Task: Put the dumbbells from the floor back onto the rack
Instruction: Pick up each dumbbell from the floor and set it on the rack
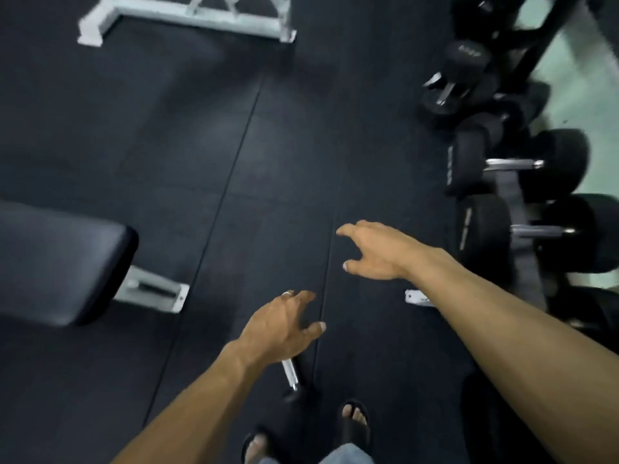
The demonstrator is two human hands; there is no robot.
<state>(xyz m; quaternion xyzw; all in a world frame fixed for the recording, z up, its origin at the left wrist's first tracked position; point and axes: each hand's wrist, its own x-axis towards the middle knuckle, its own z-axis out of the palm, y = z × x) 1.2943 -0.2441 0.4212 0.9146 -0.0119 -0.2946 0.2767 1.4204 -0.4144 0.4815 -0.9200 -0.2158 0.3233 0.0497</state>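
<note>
Both hands hang empty over the black floor [268, 145], the left hand [284, 326] and right hand [375, 251] each with its grip spread open. A dumbbell [290, 375] lies on the floor under the left wrist, its chrome handle showing. On the rack [505, 192] at right sit more dumbbells [517, 164]; their lettering is too blurred to read.

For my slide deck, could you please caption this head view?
Both hands, left and right, open above a floor dumbbell, beside the rack.
</note>
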